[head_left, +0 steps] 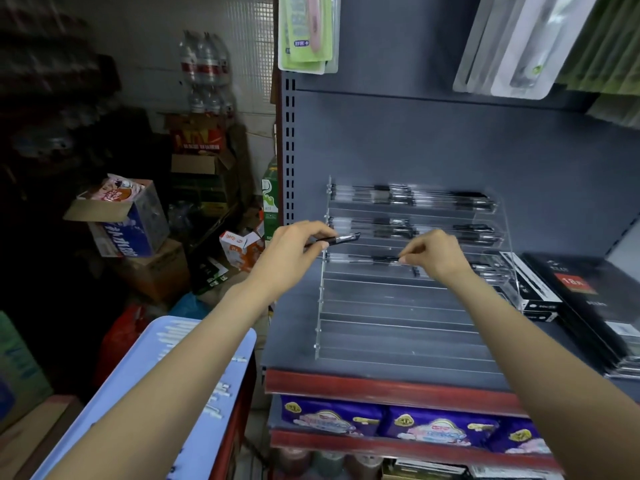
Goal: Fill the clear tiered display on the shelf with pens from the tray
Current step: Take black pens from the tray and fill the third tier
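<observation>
The person is standing at a grey metal shelf [381, 358] with both arms reaching forward to a clear tiered display [408, 306] that is sitting on it. The left hand [294, 247] is pinching a black pen [337, 240] between thumb and fingertips, the other fingers curled in, and is holding it nearly level just at the display's left edge, beside the second tier from the top. The right hand [433, 252] is hovering over the third tier with its fingers bent and its fingertips [403, 259] meeting at a thin pen [363, 259] lying along that tier; it appears to be pinching the pen's end, though blur is making the grip hard to read. The top two tiers are each carrying a row of black-and-clear pens, while the lower steps are showing only clear plastic. A light blue tray [166, 344] is lying at lower left, partly hidden under the left forearm, with pale, blurred pen-like items on it. Black boxes [588, 299] are lying stacked just to the right of the display. Purple packets [415, 424] are filling the shelf below, behind a red edge strip. Cardboard cartons [128, 220] and bottled water [204, 64] are piled at the left, well apart from the shelf.
</observation>
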A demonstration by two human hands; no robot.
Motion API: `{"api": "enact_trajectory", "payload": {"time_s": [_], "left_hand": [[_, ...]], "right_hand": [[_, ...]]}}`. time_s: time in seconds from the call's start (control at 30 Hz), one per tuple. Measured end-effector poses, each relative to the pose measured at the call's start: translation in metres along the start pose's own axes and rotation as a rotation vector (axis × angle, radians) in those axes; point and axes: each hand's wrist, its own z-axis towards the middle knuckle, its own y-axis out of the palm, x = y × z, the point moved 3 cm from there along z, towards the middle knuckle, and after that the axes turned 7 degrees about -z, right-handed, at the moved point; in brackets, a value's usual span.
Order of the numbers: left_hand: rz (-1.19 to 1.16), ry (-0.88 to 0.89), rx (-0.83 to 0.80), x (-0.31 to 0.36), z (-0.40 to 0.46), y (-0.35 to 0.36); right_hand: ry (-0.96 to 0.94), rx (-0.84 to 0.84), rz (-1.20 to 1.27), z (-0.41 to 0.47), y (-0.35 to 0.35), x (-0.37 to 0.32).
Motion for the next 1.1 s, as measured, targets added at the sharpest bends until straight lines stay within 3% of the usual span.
{"api": "enact_trajectory", "payload": {"time_s": [0.3,0.43,0.53,0.63,0.77,0.9,1.1], "left_hand": [[-0.009,-0.028,-0.043,-0.003,0.005,0.005],[-0.031,-0.044,-0.057,0.001,0.004,0.01],[-0.033,-0.022,-0.087,0.009,0.007,0.016],[-0.042,-0.003,-0.106,0.014,0.01,0.021],[-0.027,-0.07,-0.019,-0.001,0.009,0.013],[-0.033,-0.216,0.092,-0.018,0.006,0.006],[-0.073,-0.385,-0.019,-0.036,0.007,0.024]], "right_hand": [[0.009,-0.103,-0.071,0.007,-0.002,-0.01],[-0.054,0.032,0.306,-0.014,-0.004,-0.016],[-0.134,-0.05,0.601,-0.031,-0.003,-0.034],[-0.183,-0.036,0.653,-0.035,-0.004,-0.039],[-0.073,0.113,0.747,-0.031,-0.01,-0.011],[-0.005,0.211,0.628,-0.027,-0.013,0.012],[-0.024,0.229,0.284,-0.018,0.003,0.008]]}}
